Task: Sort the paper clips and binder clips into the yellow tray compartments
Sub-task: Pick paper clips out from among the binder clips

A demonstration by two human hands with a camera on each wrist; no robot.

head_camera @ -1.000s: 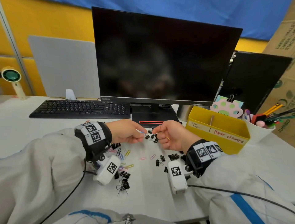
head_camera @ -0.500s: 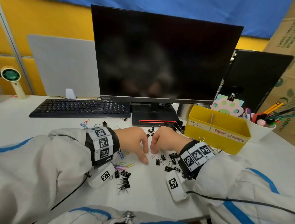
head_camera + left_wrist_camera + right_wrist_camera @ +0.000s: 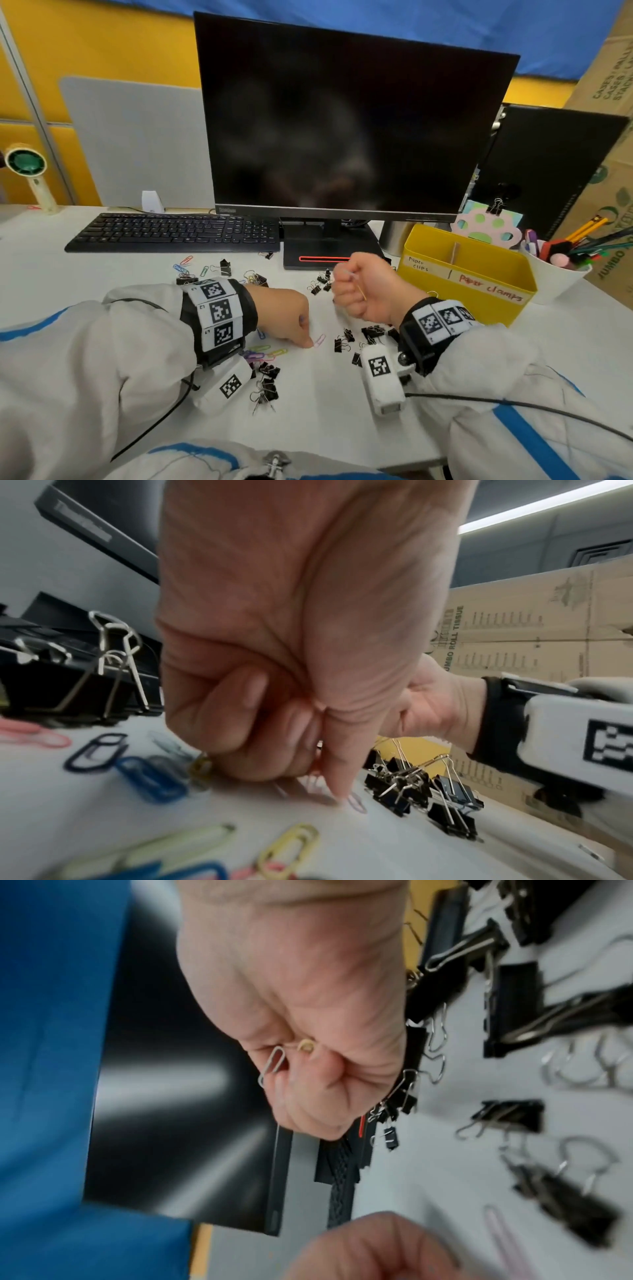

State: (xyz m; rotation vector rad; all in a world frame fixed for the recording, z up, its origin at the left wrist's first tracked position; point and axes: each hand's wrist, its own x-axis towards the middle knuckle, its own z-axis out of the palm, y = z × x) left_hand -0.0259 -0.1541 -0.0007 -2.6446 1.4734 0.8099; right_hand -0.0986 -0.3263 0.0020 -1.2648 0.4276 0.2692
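My right hand (image 3: 347, 291) is raised above the table as a fist, left of the yellow tray (image 3: 493, 308). It grips a silver paper clip (image 3: 272, 1065) and a yellow one (image 3: 306, 1045). My left hand (image 3: 306, 339) is down on the table with fingers curled. Thumb and fingers pinch at a pink wire (image 3: 313, 777), and another pink paper clip (image 3: 320, 340) lies just right of the fingertip. Coloured paper clips (image 3: 263, 353) lie under my left wrist. Black binder clips (image 3: 342, 342) are scattered between the hands. The tray's compartments are labelled "Paper clips" and "Paper clamps".
The monitor (image 3: 342, 120) and its base (image 3: 329, 253) stand right behind the hands, with a keyboard (image 3: 171, 231) to the left. A white pen cup (image 3: 555, 277) sits right of the tray. More binder clips (image 3: 269, 377) lie near the front edge.
My right hand has lifted off the table and turned into a fist with paper clips in it. My left hand stays low on the table, its fingertip now at the pink clip.
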